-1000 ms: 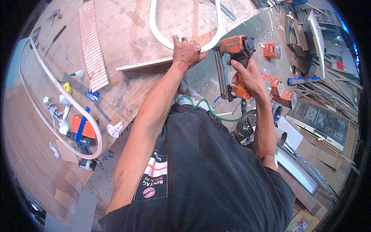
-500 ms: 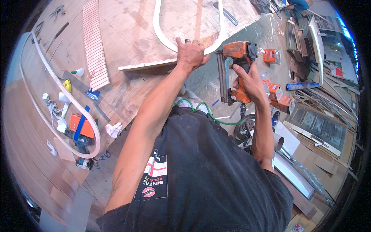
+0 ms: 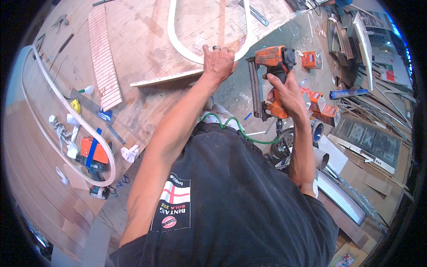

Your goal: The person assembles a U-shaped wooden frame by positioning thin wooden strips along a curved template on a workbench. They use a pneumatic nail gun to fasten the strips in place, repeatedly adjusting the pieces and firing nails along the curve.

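Note:
My left hand (image 3: 219, 62) is closed over the near curve of a white rounded frame (image 3: 175, 41), with a dark ring on one finger. The frame lies on the wooden workbench and runs out of view at the top. Just below it, at the bench's near edge, is a white-edged board (image 3: 167, 78). My right hand (image 3: 287, 91) grips the handle of an orange and black air nail gun (image 3: 270, 57), held upright beside the bench. Its nose is slightly right of the frame, apart from it. A green coiled air hose (image 3: 253, 139) runs from the gun toward my waist.
Left on the bench are a slatted wood strip (image 3: 105, 58), a second long oval frame (image 3: 58, 84), a cordless drill (image 3: 94, 165), a glue bottle (image 3: 88, 90) and crumpled rags. Orange boxes (image 3: 312, 60) stand right, near a blue roll (image 3: 349, 93) and piled wood offcuts.
The bench, frame and board appear slightly farther left in the view. Both hands keep their grips, and the nail gun has hardly moved.

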Demonstrator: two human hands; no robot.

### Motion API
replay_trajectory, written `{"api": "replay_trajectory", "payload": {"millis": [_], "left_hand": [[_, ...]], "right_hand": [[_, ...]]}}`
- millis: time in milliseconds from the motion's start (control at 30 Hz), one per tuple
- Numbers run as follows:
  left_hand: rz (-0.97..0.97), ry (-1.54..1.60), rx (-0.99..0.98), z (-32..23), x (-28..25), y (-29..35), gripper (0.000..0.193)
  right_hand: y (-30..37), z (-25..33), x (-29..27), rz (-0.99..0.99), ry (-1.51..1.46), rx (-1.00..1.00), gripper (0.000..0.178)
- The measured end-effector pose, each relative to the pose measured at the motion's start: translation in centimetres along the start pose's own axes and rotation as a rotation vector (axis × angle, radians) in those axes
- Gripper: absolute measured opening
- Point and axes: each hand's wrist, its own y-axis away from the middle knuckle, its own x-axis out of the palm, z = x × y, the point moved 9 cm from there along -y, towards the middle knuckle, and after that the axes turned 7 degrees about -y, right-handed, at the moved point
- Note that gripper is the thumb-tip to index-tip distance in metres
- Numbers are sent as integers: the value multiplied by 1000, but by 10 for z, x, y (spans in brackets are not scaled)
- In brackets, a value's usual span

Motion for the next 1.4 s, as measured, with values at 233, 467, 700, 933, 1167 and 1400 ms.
{"api": "replay_trajectory", "payload": {"millis": [233,467,700,933,1167,1400], "left_hand": [[-101,20,105,48,-23,44,34],[-168,113,127,47,-18,50,34],[-229,83,174,44,-17,51,33],[-248,30,215,41,-18,53,33],[-213,18,209,39,-18,53,35],[-256,7,233,39,-19,54,34]], "right_hand": [[2,16,22,78,88,28,70],[-4,27,38,141,158,1,67],[-7,27,41,139,210,35,67],[-9,27,49,154,195,28,66],[-9,27,48,125,228,45,64],[-11,24,47,135,245,55,67]]}}
